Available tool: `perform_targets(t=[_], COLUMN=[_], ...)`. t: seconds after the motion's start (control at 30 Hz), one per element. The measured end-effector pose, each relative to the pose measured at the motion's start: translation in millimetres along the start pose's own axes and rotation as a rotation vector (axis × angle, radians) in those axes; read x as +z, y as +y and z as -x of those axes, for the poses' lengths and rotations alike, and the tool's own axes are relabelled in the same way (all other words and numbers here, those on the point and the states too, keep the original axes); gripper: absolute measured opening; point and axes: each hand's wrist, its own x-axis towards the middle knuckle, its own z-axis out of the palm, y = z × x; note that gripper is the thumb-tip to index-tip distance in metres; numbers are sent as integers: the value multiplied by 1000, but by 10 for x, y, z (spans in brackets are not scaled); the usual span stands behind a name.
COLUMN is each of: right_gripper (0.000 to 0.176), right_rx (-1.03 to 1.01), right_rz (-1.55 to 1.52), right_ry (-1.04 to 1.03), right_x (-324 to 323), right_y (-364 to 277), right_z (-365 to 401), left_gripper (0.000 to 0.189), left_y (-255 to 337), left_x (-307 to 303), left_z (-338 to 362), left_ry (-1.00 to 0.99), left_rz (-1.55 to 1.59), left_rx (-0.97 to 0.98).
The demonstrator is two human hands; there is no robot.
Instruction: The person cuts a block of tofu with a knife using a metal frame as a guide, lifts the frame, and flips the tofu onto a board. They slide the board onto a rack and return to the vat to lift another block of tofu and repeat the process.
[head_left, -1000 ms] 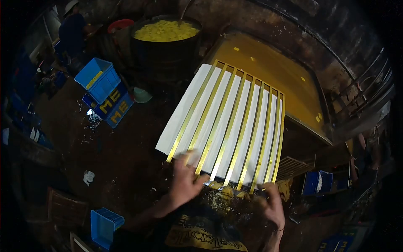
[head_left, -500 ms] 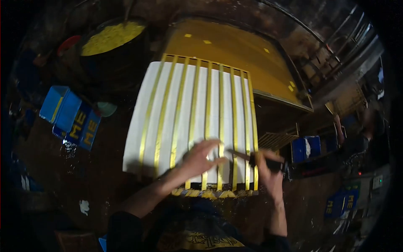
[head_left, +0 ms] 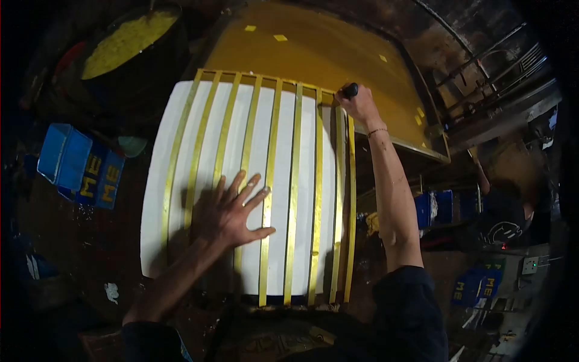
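A broad white slab that looks like tofu lies in front of me, under a rack of long yellow slats. My left hand rests on the slats and slab left of centre, fingers spread and holding nothing. At the far right corner of the slab, my right hand is wrapped around the black handle of a knife. The blade is hard to make out here, near the gap between the rightmost slats.
Beyond the slab stands a wide vat of yellow-brown liquid with a few floating yellow squares. A dark tub of yellow pieces is at far left. Blue crates stand left, more right, beside another person.
My right hand has moved with the knife from the near right part to the far right corner. My left hand has shifted left and now lies spread. The view has shifted.
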Motion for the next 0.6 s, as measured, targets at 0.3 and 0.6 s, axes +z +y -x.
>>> perform_targets(t=[0.3,0.6], right_gripper=[12,14], right_rx=[158,301], right_rz=[-220,-448], right_ry=[-251,-70], right_x=[-800,-1269], right_y=[-1084,-1570], right_z=[2804,3245], left_gripper=[86,85], left_y=[-27,33], left_x=[154,55], left_z=[73,20], left_ry=[3,-41], left_rz=[-111,-125], left_rx=[52,-13])
